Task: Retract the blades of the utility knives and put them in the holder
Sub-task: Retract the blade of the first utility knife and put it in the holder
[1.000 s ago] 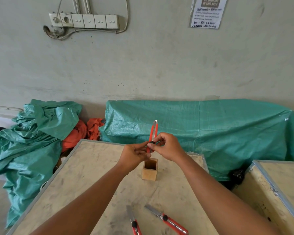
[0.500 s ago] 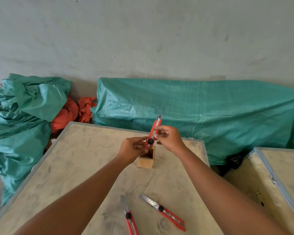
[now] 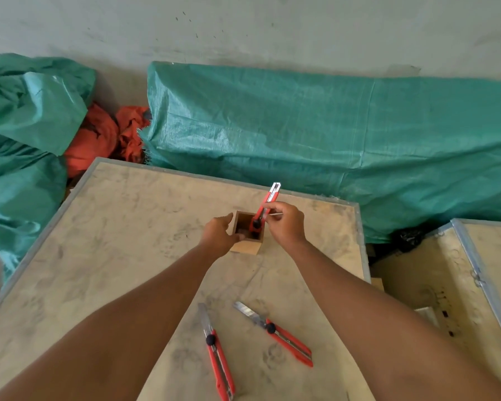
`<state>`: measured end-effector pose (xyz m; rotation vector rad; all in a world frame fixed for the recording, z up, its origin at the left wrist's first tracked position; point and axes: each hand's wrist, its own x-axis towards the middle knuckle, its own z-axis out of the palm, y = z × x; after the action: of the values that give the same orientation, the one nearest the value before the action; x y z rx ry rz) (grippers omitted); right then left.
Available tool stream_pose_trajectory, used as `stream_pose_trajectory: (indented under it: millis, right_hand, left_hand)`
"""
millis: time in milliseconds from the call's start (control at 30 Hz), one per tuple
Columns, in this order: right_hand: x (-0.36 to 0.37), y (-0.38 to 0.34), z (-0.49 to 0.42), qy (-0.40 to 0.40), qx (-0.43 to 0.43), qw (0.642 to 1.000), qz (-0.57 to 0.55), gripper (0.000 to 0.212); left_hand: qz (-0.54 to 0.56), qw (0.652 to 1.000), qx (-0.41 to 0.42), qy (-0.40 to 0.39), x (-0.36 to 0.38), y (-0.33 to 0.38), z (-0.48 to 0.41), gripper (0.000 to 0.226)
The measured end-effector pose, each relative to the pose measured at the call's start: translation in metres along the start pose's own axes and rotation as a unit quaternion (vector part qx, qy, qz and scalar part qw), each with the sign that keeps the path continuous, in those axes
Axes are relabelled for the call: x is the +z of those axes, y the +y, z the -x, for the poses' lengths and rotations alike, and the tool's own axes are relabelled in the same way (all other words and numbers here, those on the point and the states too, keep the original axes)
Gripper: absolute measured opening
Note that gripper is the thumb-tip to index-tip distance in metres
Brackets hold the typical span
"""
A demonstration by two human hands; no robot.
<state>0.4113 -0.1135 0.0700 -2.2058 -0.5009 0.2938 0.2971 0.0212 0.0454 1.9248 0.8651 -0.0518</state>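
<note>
A small square wooden holder [image 3: 250,246] stands on the wooden crate top [image 3: 122,233]. My right hand [image 3: 287,224] grips a red utility knife [image 3: 268,201], blade retracted, with its lower end inside the holder and its metal tip pointing up and away. My left hand [image 3: 219,234] rests against the holder's left side, thumb at the rim. Two more red utility knives lie near me with blades out: one [image 3: 217,354] on the left, one [image 3: 275,332] on the right.
A second wooden crate [image 3: 457,285] with metal edging stands to the right across a gap. Green tarps [image 3: 330,134] cover bundles behind the crate and at the left, with orange cloth [image 3: 99,137] between them. A grey wall rises behind.
The knife held up in both hands has come down, and its lower end is now in the holder. My left hand has left the knife and moved to the holder. The view tilted downward.
</note>
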Motion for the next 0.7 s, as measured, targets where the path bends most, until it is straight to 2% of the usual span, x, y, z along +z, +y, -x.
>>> stream_pose_trajectory:
  millis: [100,167,367,700]
  right_hand:
    - [0.006,0.009,0.0,-0.012,-0.006,1.0,0.022,0.026]
    - [0.01,0.011,0.001,-0.022,-0.023,0.999,0.044,0.027]
    - [0.018,0.011,0.002,-0.028,-0.035,0.997,0.067,0.026]
    - [0.007,0.006,0.015,-0.016,-0.024,0.998,0.048,0.027]
  left_hand:
    - [0.045,0.999,0.007,-0.02,0.003,-0.002,-0.005,0.056]
    - [0.055,0.998,0.004,-0.025,0.003,0.0,-0.007,0.052]
    - [0.085,0.996,-0.005,-0.031,0.005,-0.005,-0.011,0.055]
    - [0.064,0.998,0.015,-0.011,0.0,-0.003,0.002,0.064]
